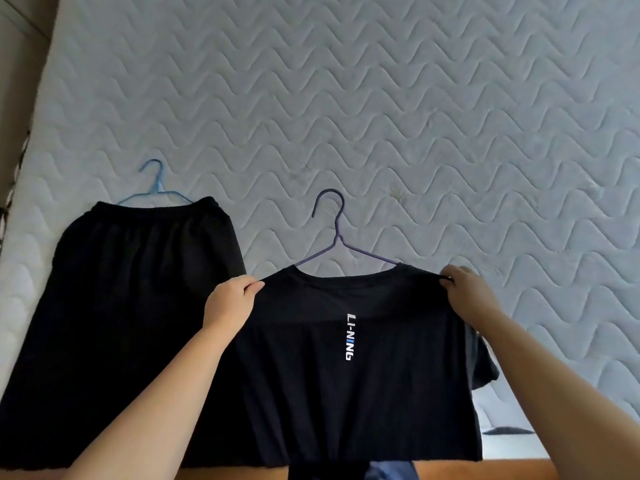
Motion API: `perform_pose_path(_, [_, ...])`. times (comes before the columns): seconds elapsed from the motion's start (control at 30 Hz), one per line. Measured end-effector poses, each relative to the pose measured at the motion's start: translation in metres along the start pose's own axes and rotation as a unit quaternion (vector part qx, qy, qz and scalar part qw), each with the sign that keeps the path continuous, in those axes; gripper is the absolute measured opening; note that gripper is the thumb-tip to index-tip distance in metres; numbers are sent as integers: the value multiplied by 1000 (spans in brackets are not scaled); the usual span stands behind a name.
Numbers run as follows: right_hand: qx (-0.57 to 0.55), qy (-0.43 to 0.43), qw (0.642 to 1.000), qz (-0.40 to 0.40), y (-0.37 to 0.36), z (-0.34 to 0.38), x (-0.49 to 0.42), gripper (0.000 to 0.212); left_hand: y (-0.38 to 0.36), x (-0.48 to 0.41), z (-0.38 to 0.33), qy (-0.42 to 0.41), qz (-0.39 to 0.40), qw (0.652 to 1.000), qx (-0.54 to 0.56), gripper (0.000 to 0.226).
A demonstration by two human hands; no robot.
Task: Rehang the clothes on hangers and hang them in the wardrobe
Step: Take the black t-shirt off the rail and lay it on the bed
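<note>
In the head view, a black T-shirt (349,368) lay on the mattress (415,116) of a bed, threaded on a dark purple hanger (337,237) whose hook pointed away from the person. The left hand (230,301) had its fingers (251,287) pinched together on the shirt's left shoulder seam; the right hand (465,292) was likewise closed on the right shoulder, where the hanger's end appeared to sit under the cloth. Beside it, to the left and partly overlapped by the shirt, a pair of black shorts (138,289) rested on a light blue hanger (156,187). The wardrobe was not in view. The shirt would probably handle as a light, limp item: it offers no stiffness of its own and drapes from whatever supports it. The wire hanger looked thin and slightly springy, and smooth enough for the knit fabric to slide off a sloping arm. The sound holding point for carrying is judged to be the hook or the neck of the hanger, with both shoulders first seated evenly. Lifting by the cloth alone risks tipping the hanger out through the collar.
</note>
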State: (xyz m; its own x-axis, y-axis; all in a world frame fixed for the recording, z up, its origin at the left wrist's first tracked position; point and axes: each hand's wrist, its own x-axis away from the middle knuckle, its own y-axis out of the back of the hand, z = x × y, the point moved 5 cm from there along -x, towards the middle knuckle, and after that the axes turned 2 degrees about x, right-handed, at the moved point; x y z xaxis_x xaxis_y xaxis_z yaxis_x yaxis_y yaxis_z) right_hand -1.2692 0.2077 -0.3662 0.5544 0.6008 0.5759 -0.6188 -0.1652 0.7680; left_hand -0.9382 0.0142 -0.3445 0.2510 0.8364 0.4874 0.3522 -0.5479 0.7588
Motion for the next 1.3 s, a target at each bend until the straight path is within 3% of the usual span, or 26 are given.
perform_pose_path(0.17, [-5,-2,1000,-24,-7,-5,-62,20,-30,-59,-8,-1,5,1000,-9,25])
perform_pose_path(0.67, [-58,-3,990,-128,3,13,-229,23,-68,-246,-56,-65,-86,994,5,26])
perform_pose_path(0.8, [-32,5,987,-157,-6,7,-239,23,-75,-256,-50,-94,-116,989,9,24])
perform_pose_path(1.07, [-61,7,991,-119,-4,7,-239,20,-72,-263,-50,-64,-39,997,-14,19])
perform_pose_path(1.17, [-127,-11,987,-100,-1,5,-234,21,-70,-263,-53,-54,-8,997,-48,18])
perform_pose_path(1.3, [-155,-39,974,-161,12,0,-211,31,-56,-247,-66,-69,-32,990,-121,35])
